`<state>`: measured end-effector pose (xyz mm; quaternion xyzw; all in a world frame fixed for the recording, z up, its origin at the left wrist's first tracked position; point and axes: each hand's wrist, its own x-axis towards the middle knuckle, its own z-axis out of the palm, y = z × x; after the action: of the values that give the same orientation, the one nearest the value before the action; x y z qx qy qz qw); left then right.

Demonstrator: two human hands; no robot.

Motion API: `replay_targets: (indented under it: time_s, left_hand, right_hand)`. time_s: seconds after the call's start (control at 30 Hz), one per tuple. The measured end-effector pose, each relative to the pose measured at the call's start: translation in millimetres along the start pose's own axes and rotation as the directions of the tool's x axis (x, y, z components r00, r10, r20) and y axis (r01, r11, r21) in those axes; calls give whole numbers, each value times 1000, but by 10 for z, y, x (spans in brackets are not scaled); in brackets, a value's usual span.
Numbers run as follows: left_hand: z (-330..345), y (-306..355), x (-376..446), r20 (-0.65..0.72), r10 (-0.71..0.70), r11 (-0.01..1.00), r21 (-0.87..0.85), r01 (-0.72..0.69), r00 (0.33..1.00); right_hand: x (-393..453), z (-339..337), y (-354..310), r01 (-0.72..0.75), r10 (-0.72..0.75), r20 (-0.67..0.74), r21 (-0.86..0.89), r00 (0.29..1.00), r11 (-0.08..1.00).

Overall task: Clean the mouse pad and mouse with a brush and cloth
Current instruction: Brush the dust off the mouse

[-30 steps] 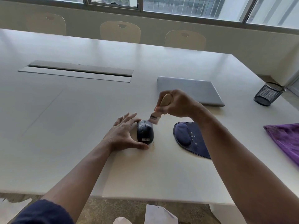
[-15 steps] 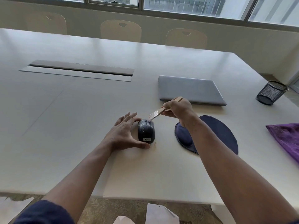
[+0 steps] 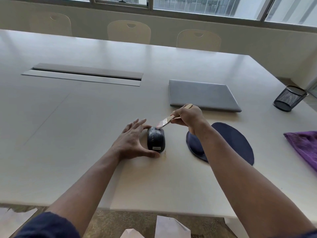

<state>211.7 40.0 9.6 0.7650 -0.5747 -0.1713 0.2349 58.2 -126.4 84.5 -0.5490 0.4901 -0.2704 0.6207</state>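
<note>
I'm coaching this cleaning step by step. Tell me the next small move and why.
Probably draw the brush toward you along the mouse. Its bristles touch only the far end, the right hand grips the handle, and the left hand steadies the mouse on the table, so the near part looks unbrushed.

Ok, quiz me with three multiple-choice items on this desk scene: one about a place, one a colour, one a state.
1. Where is the mouse pad relative to the mouse?
A. to its right
B. under it
C. to its left

2. What colour is the cloth?
A. green
B. purple
C. white

3. The laptop is:
A. open
B. closed
C. on its edge

Answers: 1 A, the pad lies bare beside the mouse; 2 B, a purple cloth lies at the table's right edge; 3 B, its lid lies flat.
</note>
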Motion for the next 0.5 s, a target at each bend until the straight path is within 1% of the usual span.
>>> replay_targets:
  time_s: [0.1, 0.23, 0.3, 0.43, 0.5]
  left_hand:
    - [4, -1, 5, -3, -3, 1000, -5, 3, 1000]
    - [3, -6, 12, 0, -3, 1000, 3, 3, 1000]
    - [4, -6, 11, 1, -3, 1000, 2, 3, 1000]
    - [-1, -2, 7, 2, -7, 1000, 0, 7, 1000]
    - [-3, 2, 5, 6, -7, 1000, -3, 7, 1000]
  right_hand:
    - [0, -5, 38, -9, 9, -1, 5, 1000, 1000]
    - [-49, -111, -51, -24, 33, 125, -73, 992, 997]
    - [-88, -160, -131, 15, 8, 186, -120, 983, 993]
    - [-143, -184, -223, 130, -100, 210, -135, 973, 982]
    - [-183, -196, -225, 168, -118, 260, -180, 958, 969]
